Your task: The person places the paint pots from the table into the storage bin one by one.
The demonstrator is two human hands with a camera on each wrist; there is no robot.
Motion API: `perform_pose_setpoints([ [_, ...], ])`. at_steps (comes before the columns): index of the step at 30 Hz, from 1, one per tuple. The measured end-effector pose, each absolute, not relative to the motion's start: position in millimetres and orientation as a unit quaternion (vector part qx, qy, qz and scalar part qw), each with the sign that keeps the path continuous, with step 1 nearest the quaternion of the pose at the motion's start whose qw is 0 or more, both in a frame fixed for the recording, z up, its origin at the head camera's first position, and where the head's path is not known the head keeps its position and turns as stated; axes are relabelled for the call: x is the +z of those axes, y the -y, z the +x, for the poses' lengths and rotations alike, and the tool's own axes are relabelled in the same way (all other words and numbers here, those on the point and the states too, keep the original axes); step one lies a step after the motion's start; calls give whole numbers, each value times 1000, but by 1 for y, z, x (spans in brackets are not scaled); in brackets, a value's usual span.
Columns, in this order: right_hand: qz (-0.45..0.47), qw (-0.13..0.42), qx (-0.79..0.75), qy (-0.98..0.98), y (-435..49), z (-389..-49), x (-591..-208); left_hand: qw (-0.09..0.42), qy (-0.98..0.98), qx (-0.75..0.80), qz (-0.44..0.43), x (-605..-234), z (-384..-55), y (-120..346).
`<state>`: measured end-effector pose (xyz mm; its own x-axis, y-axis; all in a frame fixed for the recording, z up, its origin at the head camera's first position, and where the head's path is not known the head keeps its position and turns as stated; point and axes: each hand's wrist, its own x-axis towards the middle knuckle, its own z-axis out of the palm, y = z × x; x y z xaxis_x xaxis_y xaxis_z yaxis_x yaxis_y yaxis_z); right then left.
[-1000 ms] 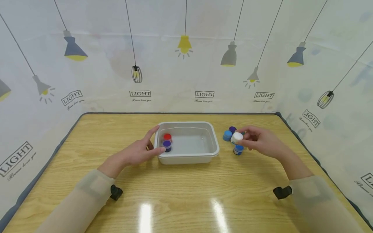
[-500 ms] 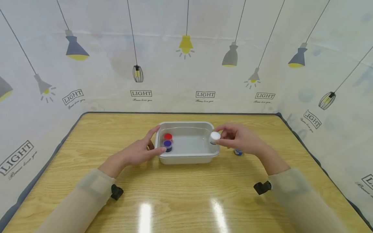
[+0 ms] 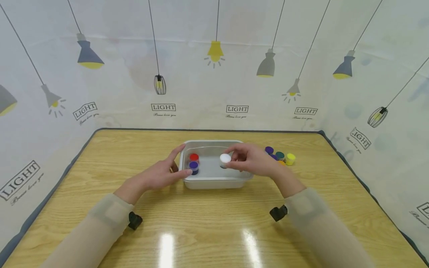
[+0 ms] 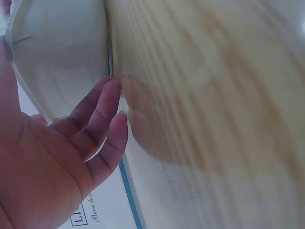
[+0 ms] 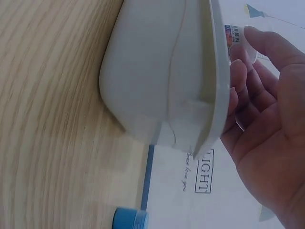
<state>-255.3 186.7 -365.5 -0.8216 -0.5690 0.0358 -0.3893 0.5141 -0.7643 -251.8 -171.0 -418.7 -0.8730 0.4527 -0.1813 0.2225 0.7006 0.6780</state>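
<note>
Between the thumb and fingers of my right hand [image 3: 249, 160] is a small paint pot [image 3: 225, 160] with a white lid. It is held over the right half of a light grey plastic tub [image 3: 214, 184]. The right wrist view shows part of its printed label, above the tub's rim. My left hand [image 3: 162, 173] rests at the tub's left end, thumb on the front rim and index finger along the back-left corner. Its other fingers, loosely bent, lie beside the tub wall [image 4: 62, 52]. A red-lidded pot [image 3: 194, 158] and a purple-lidded pot [image 3: 193, 167] stand inside on the left.
Right of the tub, several more pots stand grouped on the wooden table [image 3: 201, 223], including a yellow one [image 3: 290, 159], a green one [image 3: 279, 155] and a purple one [image 3: 269, 150]. My right hand partly hides the group. A blue pot [image 5: 128, 218] shows in the right wrist view.
My right hand has carried the white-lidded paint pot leftward from the group of pots, over the tub's right rim, to above its inside. The left hand has stayed at the tub's left end.
</note>
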Motion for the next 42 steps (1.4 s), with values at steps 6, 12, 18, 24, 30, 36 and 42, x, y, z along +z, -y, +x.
perform_pose_setpoints([
  [6,-301,113,-400,-858,-165,-261,-369,164,-907,339,189,-419,-252,171],
  [12,-308,137,-409,-848,-148,-268,-381,164,-907,339,191,-420,-252,171],
  [18,-298,144,-389,-860,-133,-272,-389,160,-907,337,195,-419,-252,170],
  [24,-306,158,-387,-856,-117,-276,-390,165,-904,344,192,-419,-251,171],
  [30,-311,177,-400,-844,-107,-278,-394,170,-901,348,194,-418,-251,170],
  [36,-316,195,-405,-835,-106,-279,-402,172,-900,348,196,-417,-249,169],
  [42,-325,197,-376,-845,-101,-282,-405,172,-901,345,199,-417,-249,171],
])
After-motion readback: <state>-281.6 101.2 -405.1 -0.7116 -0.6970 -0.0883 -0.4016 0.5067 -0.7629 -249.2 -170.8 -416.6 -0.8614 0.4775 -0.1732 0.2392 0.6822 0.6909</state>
